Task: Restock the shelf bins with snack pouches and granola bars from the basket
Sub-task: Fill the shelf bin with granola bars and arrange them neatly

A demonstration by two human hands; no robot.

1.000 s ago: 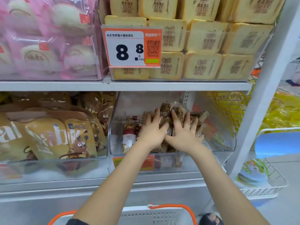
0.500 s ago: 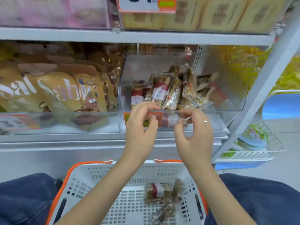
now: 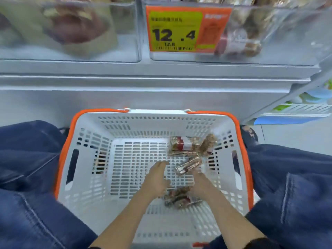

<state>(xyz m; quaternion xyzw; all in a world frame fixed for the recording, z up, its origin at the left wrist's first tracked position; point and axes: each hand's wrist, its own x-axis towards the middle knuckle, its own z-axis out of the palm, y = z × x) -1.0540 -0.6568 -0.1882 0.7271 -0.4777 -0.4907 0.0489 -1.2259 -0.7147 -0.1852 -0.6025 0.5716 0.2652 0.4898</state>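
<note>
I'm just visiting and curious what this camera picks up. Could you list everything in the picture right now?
Basket: one, white with orange rim and handles, on the floor between the knees.
Granola bars: several, brown in clear wrap with red labels; a few at the far right of the basket, one mid-right, a small heap near the hands; exact count unclear.
Right bin: one, clear, on the shelf, holding blurred bars.
Left bin: one, clear, holding blurred tan pouches.
Price tag: one, orange and yellow, reads 12.4, on the right bin.
Jeans: blue, both sides.
Left hand: fingers extended, inside the basket, holding nothing.
Right hand: by the heap; its grip is blurred.
</note>
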